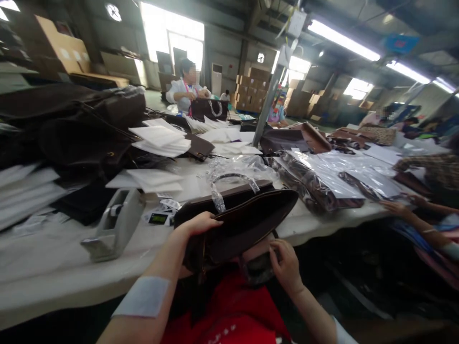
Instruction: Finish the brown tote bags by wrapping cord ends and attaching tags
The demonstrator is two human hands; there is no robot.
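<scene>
A dark brown handbag (247,220) rests at the table's front edge, its mouth gaping toward me. Its raised handle (233,177) is wrapped in clear plastic. My left hand (199,224) grips the bag's left upper edge, thumb along the rim. Below the bag's right side, my right hand (286,265) pinches a pinkish-brown piece (257,252) with a dark, shiny lower part that looks plastic-covered. Whether this piece is attached to the bag cannot be made out. A zipper pull (202,274) hangs at the bag's left end.
A grey tape dispenser (120,224) and small printed labels (159,217) lie left. Dark bags (79,124) are heaped behind white sheets (161,138). Plastic-wrapped bags (322,177) lie right, near a co-worker's hands (398,208). Another person (184,91) stands opposite, beyond a metal post (268,105).
</scene>
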